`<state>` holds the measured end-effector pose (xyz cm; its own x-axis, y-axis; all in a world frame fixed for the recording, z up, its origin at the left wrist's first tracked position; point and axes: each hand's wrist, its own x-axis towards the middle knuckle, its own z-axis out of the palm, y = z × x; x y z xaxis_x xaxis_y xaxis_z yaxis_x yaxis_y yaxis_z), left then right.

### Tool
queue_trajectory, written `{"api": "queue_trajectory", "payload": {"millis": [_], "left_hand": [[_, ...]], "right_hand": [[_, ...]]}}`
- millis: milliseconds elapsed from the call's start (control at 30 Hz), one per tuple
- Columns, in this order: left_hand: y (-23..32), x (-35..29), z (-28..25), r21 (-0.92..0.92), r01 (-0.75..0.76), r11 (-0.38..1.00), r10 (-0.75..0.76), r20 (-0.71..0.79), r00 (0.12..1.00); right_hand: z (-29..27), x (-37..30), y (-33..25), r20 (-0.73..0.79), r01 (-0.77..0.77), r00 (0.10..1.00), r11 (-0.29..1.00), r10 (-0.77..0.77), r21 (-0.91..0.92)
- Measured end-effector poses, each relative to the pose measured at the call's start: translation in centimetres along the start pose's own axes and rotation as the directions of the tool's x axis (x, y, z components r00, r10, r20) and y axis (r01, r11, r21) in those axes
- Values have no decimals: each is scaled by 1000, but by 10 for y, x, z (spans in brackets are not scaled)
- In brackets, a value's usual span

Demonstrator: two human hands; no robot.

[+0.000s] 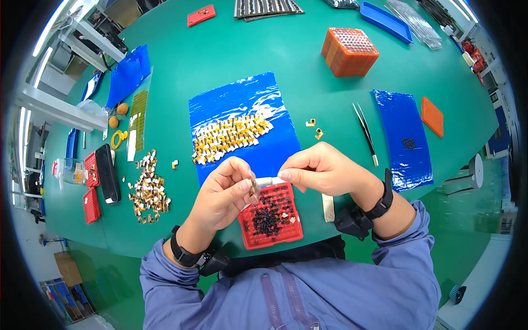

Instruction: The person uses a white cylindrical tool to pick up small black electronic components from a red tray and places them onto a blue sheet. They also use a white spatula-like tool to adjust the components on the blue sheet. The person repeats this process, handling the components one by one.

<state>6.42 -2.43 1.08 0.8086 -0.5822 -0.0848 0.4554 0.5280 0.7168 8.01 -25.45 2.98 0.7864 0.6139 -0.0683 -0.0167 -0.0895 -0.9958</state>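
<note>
One small pale piece (265, 181) spans the pinched fingertips of the left hand (223, 192) and right hand (323, 171), near the far edge of the red tray (291, 233) bearing black parts (266, 221): apparently fine two-handed handling, calling next for steady fingers.

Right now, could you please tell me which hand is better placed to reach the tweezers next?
Probably the right hand: it is nearer the tweezers, which lie to its right, while the left hand is farther away. Both hands seem occupied with a small pale object.
</note>
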Motion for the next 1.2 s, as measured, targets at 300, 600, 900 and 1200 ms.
{"api": "queue_trajectory", "payload": {"millis": [300,600,900,1200], "left_hand": [[-3,0,-1,-83,42,996,-40,32,999],[-2,0,0,-30,44,999,-43,44,998],[1,-1,-1,-76,84,994,-76,96,992],[5,-5,-3,38,93,995,-98,141,985]], "right_hand": [[2,1,4,15,56,998,986,-59,155],[-3,0,1,48,149,988,986,-145,-78],[0,-3,-2,66,46,997,999,-46,4],[1,-4,-4,94,44,994,991,-56,124]]}}
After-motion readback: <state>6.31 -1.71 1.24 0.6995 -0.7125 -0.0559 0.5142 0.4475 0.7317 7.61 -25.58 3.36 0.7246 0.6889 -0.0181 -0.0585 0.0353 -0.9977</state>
